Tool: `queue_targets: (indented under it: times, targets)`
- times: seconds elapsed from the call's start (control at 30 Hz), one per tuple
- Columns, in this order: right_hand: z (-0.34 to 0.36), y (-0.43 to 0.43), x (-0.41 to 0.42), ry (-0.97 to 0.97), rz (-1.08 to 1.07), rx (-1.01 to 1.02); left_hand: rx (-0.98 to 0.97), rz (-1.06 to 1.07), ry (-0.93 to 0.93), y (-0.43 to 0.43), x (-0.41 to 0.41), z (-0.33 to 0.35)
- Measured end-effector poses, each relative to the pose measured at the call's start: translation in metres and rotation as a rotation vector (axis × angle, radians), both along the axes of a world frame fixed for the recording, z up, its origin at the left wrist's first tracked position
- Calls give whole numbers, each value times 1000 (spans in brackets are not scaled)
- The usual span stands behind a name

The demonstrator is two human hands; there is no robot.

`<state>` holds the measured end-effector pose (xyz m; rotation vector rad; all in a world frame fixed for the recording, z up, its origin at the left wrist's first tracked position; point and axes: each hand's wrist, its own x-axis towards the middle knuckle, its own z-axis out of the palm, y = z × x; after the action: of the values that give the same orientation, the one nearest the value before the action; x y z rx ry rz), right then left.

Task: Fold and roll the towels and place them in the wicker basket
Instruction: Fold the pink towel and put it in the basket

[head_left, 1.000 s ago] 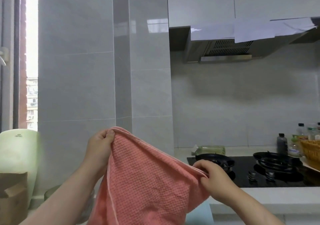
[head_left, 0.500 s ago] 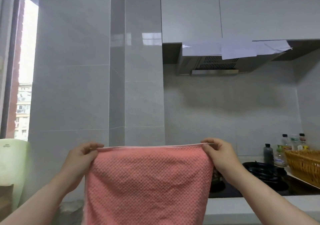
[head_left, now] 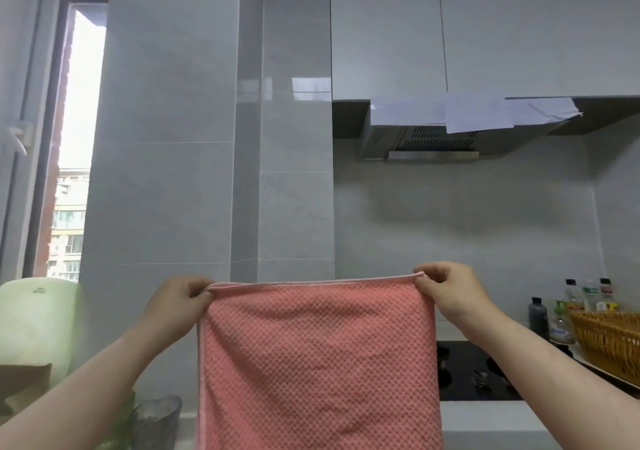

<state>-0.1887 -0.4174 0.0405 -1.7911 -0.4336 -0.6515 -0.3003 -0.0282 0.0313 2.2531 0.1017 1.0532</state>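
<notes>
1. The towel hangs in the air at 6 o'clock in the view, in front of the counter. It touches no surface that shows, and its lower edge runs out of frame.
2. The left hand pinches the towel's corner at 10 o'clock, fingers curled over the hem. The right hand grips the corner at 2 o'clock in the same way.
3. Handling, as I judge it: this is a soft, light, limp waffle-weave cloth. It keeps no shape of its own and hangs flat only because the top hem is pulled taut between the hands. It looks neither fragile nor slippery, and the bumpy weave should give fingers good purchase.
4. The corners and the hem are the best places to hold it, as now. A grab in the middle would likely bunch it. For a clean fold, bring corner to corner or lay it flat first.
5. The top hem runs level from 9 to 3 o'clock, the broad face is towards the camera, and the side edges drop towards 6.
6. The long axis looks to run from 12 to 6, but with the lower end hidden I cannot be sure.
7. The basket stands at 4 o'clock, well apart from the towel, beyond the hob and beside the bottles. Its inside cannot be seen.
</notes>
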Motion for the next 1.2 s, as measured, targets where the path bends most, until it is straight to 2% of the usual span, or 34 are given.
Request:
queue_targets:
  times: [0.1,0.17,0.23,0.3,0.5,0.63,0.8,0.93,1.07,1.2]
  targets:
    - [-2,5,3,3,-80,-76,-2,66,18,3,9,0]
    - [-4,11,11,34,-133,-84,-165,20,42,4,23,0]
    - [-5,19,21,86,-114,2,-366,-52,68,3,39,0]
    - [-6,26,30,141,-44,122,-480,-100,48,5,54,-1]
    - [-14,31,44,31,60,219,-591,-239,-119,9,64,-7]
    - [-25,25,31,26,208,298,-604,-316,-167,12,45,-23]
    - [-59,7,-9,163,393,329,-615,-335,-107,9,-4,-67]
    - [-102,-9,-34,305,440,231,-636,-326,35,8,-46,-113]
    - [-128,-22,-51,404,470,99,-555,-356,208,14,-70,-144]
    - [-138,-28,-59,461,460,43,-483,-305,269,13,-81,-152]
